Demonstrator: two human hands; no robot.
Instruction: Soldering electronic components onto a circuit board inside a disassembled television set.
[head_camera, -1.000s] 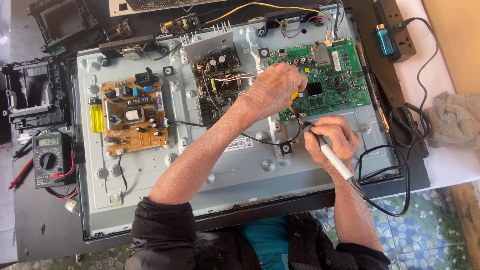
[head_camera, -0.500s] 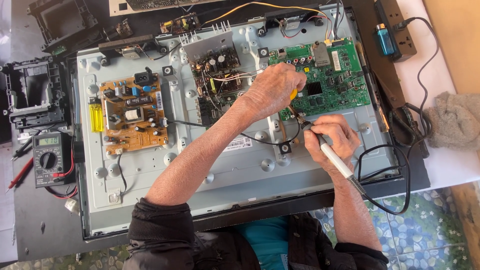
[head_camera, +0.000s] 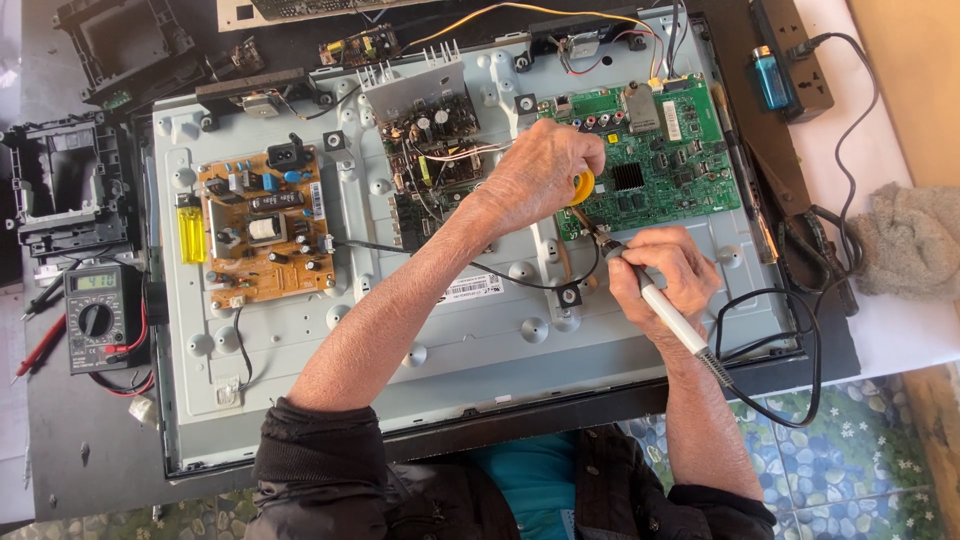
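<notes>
The right hand (head_camera: 665, 275) has its grip pinched around a white soldering iron (head_camera: 660, 305), tip at the lower left edge of the green circuit board (head_camera: 650, 165). Just above it, the left hand (head_camera: 540, 170) is curled over a yellow solder reel (head_camera: 583, 187) — held against that board. Well to the left lies a multimeter (head_camera: 95, 318) on the desk (head_camera: 80, 450).

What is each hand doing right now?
Left hand: closed on a small yellow object.
Right hand: closed around the soldering iron.
</notes>
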